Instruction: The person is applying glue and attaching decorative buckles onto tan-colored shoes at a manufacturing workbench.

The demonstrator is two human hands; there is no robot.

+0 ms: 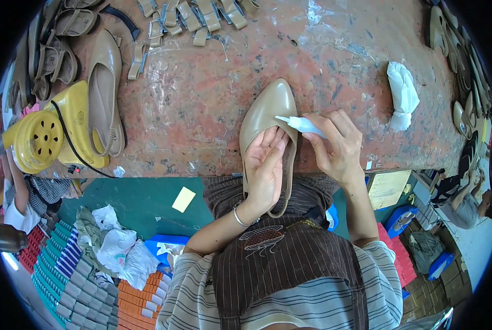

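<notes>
A beige pointed-toe slingback shoe (pixel 279 98) lies at the table's near edge, toe pointing away from me, its strap hanging toward my lap. My left hand (pixel 265 165) reaches into the shoe's opening with its palm up, fingers inside under the upper; the fingertips are hidden. In my right hand (pixel 337 143) is a small white squeeze bottle (pixel 307 126) with a thin nozzle, gripped between thumb and fingers. The nozzle tip points left, over the front edge of the shoe's opening; whether it touches cannot be made out.
A matching shoe (pixel 107 60) stands at the left against a yellow device (pixel 72 124) with a black cable. Beige strap pieces (pixel 188 16) lie at the far side. A crumpled white wrapped bundle (pixel 402 94) rests to the right. More shoes (pixel 460 49) line the right edge.
</notes>
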